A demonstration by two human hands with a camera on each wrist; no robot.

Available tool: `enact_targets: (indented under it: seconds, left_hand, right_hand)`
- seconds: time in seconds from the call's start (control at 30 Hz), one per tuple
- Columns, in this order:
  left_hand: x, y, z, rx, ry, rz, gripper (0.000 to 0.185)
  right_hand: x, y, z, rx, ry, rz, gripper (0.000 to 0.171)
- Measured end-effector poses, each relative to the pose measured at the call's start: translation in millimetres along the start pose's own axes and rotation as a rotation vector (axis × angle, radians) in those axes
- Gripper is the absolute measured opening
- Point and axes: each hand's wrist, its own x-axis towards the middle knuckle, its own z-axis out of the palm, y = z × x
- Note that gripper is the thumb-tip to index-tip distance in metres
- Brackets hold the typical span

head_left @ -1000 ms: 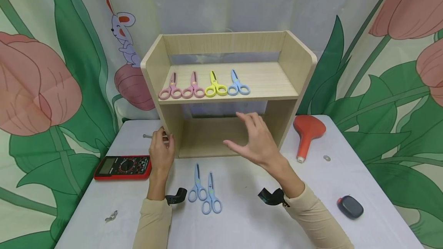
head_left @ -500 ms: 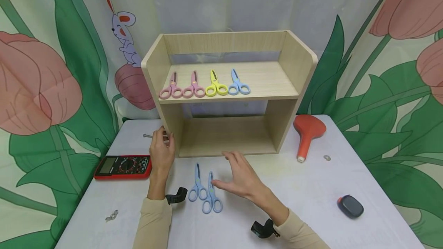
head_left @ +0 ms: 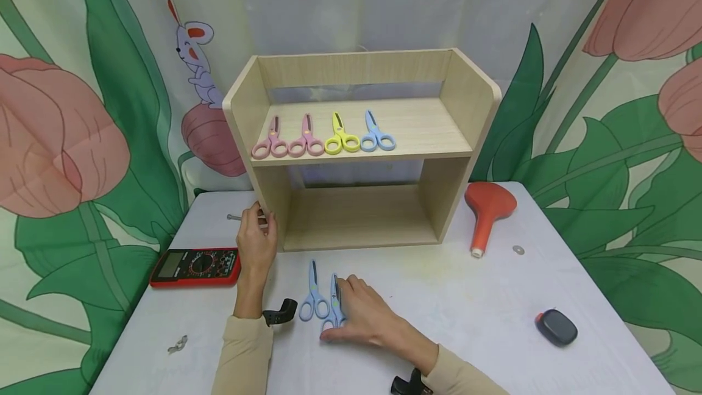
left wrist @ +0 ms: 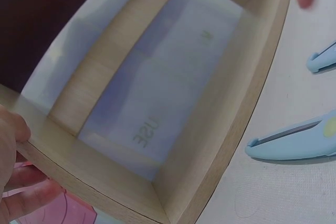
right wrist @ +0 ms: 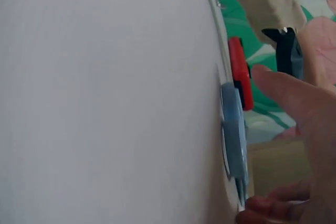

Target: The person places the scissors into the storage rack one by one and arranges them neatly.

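My left hand [head_left: 256, 236] grips the left side panel of the wooden shelf [head_left: 362, 154]; in the left wrist view its fingers [left wrist: 31, 200] wrap the panel's edge. My right hand [head_left: 364, 316] reaches over the right-hand pair of blue scissors [head_left: 334, 300] lying on the white table. Its fingertips are beside the blades and its thumb is by the handles, spread apart in the right wrist view around the scissors [right wrist: 234, 135]. Another pair of blue scissors [head_left: 313, 294] lies just left. On the upper shelf stand two pink scissors [head_left: 307, 139], yellow scissors [head_left: 341, 136] and blue scissors [head_left: 376, 134] in a row.
A red multimeter [head_left: 194, 267] lies left of the left forearm, with a metal bolt [head_left: 234, 217] behind it and a small metal piece [head_left: 178, 344] in front. At right are an orange paddle-shaped tool [head_left: 488, 212], a small metal disc [head_left: 518, 250] and a black rounded object [head_left: 556, 328].
My right hand has come down from in front of the lower compartment, toward me and left, to the right-hand blue scissors. My left hand stays on the shelf panel.
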Motion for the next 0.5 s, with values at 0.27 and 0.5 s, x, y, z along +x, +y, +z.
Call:
enact_targets:
  seconds: [0.27, 0.5]
  left_hand:
    - [-0.7, 1.3, -0.6, 0.000, -0.005, -0.013, 0.036]
    - [-0.5, 0.6, -0.7, 0.006, -0.001, -0.009, 0.036]
  right_hand:
    - [2.0, -5.8, 10.6, -0.084, -0.009, -0.014, 0.121]
    - [3.8, -5.5, 11.3, -0.081, -0.021, 0.017, 0.104]
